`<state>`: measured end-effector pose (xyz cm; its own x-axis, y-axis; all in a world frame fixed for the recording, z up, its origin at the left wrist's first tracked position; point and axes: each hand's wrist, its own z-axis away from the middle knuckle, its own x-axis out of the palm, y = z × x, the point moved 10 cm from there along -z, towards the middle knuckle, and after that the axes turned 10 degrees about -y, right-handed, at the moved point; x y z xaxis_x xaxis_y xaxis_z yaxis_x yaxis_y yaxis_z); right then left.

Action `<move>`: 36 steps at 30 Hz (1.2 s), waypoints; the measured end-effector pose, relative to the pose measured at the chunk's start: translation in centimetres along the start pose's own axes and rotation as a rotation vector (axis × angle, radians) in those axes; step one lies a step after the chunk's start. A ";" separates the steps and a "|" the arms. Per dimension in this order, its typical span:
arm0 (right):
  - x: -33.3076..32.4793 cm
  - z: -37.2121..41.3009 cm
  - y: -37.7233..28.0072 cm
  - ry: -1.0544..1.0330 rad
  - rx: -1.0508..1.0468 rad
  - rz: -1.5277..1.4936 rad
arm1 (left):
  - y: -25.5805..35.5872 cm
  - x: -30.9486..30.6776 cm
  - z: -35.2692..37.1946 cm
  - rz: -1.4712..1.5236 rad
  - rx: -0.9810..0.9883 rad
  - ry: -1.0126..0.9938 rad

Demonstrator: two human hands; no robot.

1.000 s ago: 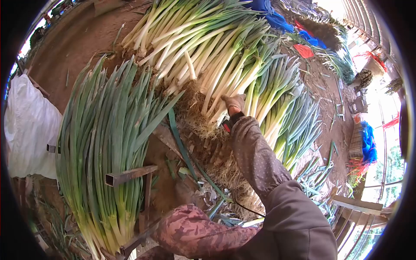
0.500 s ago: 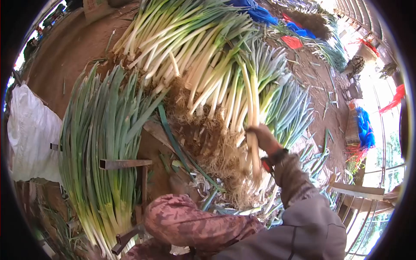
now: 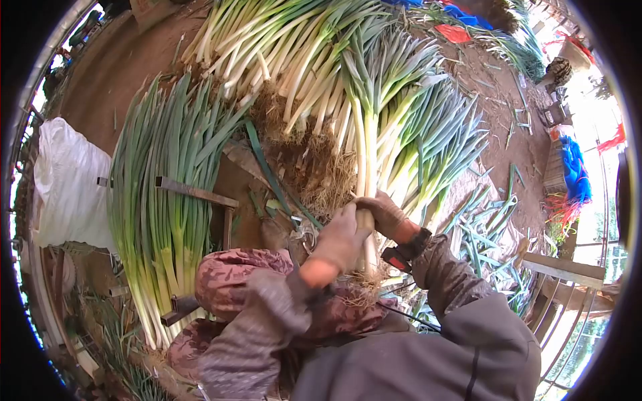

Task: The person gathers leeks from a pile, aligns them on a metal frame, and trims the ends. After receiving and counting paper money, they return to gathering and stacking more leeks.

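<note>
Two long green onions point(image 3: 366, 150) stand upright in front of me, leaves upward and hairy roots low near my lap. My right hand point(image 3: 386, 216), in a dirty glove, is closed round their white stalks from the right. From the left, my gloved left hand point(image 3: 339, 239) is closed on the same stalks, just below and touching the right hand. Its fingertips are partly hidden. Beyond my hands lies a wide heap of green onions point(image 3: 294, 73), roots toward me. More of them point(image 3: 438, 144) spread to the right of the held stalks.
A large bundle of green onions point(image 3: 170, 194) rests on the left in a metal frame point(image 3: 197, 192). Left of it hangs a white sack point(image 3: 70, 187). Loose leaves point(image 3: 488, 234) litter the ground at right, near a metal rack point(image 3: 565, 271). Blue netting point(image 3: 575, 170) hangs at far right.
My left hand has come in and taken hold of the stalks beside my right hand. The green onions have been drawn toward me and slightly left. My view has shifted a little.
</note>
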<state>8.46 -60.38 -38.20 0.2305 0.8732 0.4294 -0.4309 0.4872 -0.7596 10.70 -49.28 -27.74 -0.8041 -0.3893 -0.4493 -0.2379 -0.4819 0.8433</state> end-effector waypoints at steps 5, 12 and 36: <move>-0.1 0.4 1.3 -0.009 -0.003 -0.113 | -7.8 3.3 -4.7 0.295 -0.177 -0.002; -1.9 -0.2 2.3 0.002 -0.030 -0.199 | -7.7 2.9 -2.6 0.698 -0.284 -0.247; -2.4 -2.6 4.1 0.182 -0.074 -0.115 | -10.5 8.0 4.7 1.215 -0.310 -0.156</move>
<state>8.38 -60.51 -43.59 0.4310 0.7960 0.4251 -0.3293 0.5773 -0.7472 4.25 -43.64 -38.81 -0.4742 -0.6224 0.6226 0.8183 -0.0508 0.5725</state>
